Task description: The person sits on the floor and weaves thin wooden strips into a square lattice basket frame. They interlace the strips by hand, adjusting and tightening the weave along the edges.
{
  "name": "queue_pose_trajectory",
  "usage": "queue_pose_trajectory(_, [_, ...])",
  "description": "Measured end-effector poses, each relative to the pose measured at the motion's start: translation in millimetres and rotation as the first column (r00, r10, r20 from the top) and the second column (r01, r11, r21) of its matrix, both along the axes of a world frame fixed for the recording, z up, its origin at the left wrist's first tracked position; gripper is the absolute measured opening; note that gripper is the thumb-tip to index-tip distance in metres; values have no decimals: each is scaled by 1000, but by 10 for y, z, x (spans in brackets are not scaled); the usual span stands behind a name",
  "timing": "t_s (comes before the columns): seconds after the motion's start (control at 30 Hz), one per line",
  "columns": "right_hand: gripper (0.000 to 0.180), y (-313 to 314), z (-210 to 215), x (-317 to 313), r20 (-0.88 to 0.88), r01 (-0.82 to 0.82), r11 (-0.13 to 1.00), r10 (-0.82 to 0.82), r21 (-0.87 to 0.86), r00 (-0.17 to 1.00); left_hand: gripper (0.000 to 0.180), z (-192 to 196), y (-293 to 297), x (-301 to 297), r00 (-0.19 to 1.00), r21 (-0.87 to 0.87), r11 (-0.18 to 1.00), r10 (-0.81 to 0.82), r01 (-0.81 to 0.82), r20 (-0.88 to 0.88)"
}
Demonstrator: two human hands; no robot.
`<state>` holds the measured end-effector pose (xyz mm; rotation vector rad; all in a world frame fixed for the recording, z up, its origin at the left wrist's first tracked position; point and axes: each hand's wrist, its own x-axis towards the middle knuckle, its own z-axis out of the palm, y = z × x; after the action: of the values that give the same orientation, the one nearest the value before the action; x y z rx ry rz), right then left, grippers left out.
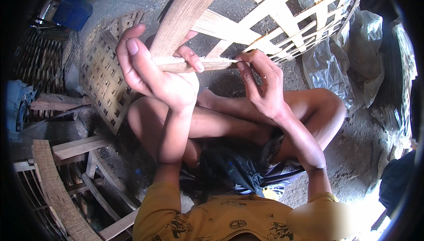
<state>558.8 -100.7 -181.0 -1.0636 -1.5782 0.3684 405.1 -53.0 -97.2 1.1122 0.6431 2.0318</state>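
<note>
In front of me stands a large open-weave bamboo panel or basket (pixel 249 33), made of wide pale slats that cross one another. A broad slat (pixel 187 13) rises from its near edge beside my left hand. Along that edge runs a narrow bamboo strip (pixel 216 65) with a rough, pale upper side. My left hand (pixel 170 84) is turned palm up, some fingers curled around the strip and others raised. My right hand (pixel 269 86) pinches the strip's thin right end between thumb and fingers. Whether it also holds a small tool cannot be made out.
My crossed legs (pixel 234 115) lie below the work. A woven bamboo panel (pixel 99 75) leans at the left, above a curved wooden frame (pixel 55 183). Clear plastic sheeting (pixel 329 71) and stacked strips (pixel 395 86) are at the right. A blue container (pixel 73 11) stands far left.
</note>
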Motion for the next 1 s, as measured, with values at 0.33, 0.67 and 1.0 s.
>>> queue_pose_trajectory(0.33, [22, -52, 93, -132, 22, 36, 997, -37, 70, 999, 38, 0, -86, 59, 997, -57, 996, 69, -67, 38])
queue_pose_trajectory(0.67, [9, -56, -5, -282, -452, -12, 992, -46, -124, 891, 36, -40, -86, 54, 998, -27, 998, 60, -60, -14])
queue_pose_trajectory(1.0, [19, -12, 241, -144, -128, -51, 992, 36, -119, 991, 35, -51, -38, -18, 999, -40, 998, 40, -41, -16])
